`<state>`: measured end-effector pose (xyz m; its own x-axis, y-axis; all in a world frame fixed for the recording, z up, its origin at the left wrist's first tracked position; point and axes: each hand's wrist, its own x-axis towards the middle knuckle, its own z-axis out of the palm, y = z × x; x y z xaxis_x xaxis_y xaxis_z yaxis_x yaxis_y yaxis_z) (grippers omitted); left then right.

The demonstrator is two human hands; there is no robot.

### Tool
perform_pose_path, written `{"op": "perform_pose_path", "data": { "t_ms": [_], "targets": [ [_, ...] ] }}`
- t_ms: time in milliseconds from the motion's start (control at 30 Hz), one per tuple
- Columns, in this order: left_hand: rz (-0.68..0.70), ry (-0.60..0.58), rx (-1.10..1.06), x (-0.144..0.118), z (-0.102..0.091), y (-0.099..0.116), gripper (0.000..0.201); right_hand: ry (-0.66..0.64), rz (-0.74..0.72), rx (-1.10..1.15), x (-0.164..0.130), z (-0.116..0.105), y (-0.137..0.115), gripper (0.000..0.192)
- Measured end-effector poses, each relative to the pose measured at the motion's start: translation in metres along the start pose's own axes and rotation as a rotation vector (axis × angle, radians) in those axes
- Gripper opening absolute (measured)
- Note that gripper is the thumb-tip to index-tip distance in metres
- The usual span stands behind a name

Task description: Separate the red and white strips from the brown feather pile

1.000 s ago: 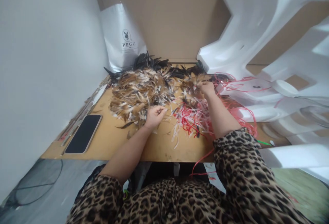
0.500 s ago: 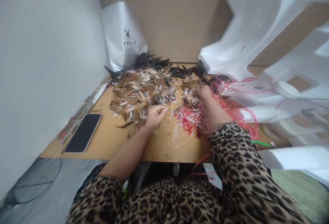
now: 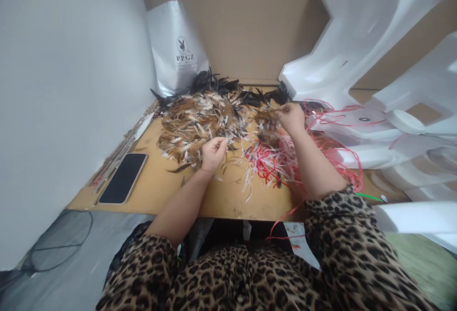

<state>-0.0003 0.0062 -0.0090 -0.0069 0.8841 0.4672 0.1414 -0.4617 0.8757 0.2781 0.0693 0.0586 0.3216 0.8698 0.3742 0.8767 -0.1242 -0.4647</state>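
There is just one camera (it sits on the person's head). It looks forward and down at the wooden table (image 3: 221, 201), from close up. The left hand (image 3: 213, 153) and right hand (image 3: 292, 117) reach out below it.

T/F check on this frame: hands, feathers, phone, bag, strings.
1. The left hand rests closed at the near edge of the brown feather pile. True.
2. The right hand lies flat on the phone. False: it pinches feathers at the far right of the pile; the phone lies untouched at the table's left.
3. The silver bag stands behind the feathers. True.
4. The strings are blue. False: red and white.
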Motion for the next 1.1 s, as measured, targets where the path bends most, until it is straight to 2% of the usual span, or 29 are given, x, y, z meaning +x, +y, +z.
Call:
{"op": "perform_pose_path", "data": {
  "t_ms": [67,133,200,333,400,500,633,833,933,1033,1100],
  "targets": [
    [-0.01,0.033,-0.028,0.001,-0.003,0.006,0.029,0.081,-0.104,0.091,-0.021,-0.005,-0.018,0.024],
    [-0.018,0.084,-0.063,0.003,-0.007,0.013,0.033,0.036,-0.215,0.195,-0.046,-0.004,-0.037,0.019],
    [-0.05,0.136,-0.119,0.007,-0.011,0.018,0.037,-0.066,-0.327,0.285,-0.071,0.0,-0.054,0.016],
    [-0.082,0.236,-0.212,0.015,-0.02,0.02,0.042,-0.362,-0.506,0.405,-0.112,0.01,-0.08,0.016],
    [-0.082,0.258,-0.245,0.018,-0.023,0.019,0.043,-0.486,-0.652,0.375,-0.126,0.016,-0.09,0.016],
    [-0.077,0.269,-0.264,0.02,-0.026,0.019,0.045,-0.56,-0.791,0.269,-0.141,0.024,-0.1,0.015],
    [-0.083,0.273,-0.265,0.021,-0.027,0.02,0.046,-0.574,-0.879,0.107,-0.155,0.034,-0.11,0.014],
    [-0.075,0.263,-0.257,0.018,-0.027,0.022,0.045,-0.456,-0.981,-0.032,-0.165,0.046,-0.128,0.02],
    [-0.065,0.231,-0.238,0.017,-0.027,0.022,0.045,-0.442,-1.055,-0.081,-0.167,0.054,-0.135,0.022],
    [-0.064,0.218,-0.224,0.016,-0.027,0.021,0.044,-0.43,-1.043,-0.083,-0.166,0.062,-0.135,0.023],
    [-0.068,0.221,-0.234,0.017,-0.028,0.019,0.043,-0.43,-0.965,0.019,-0.161,0.065,-0.13,0.021]
  ]
}}
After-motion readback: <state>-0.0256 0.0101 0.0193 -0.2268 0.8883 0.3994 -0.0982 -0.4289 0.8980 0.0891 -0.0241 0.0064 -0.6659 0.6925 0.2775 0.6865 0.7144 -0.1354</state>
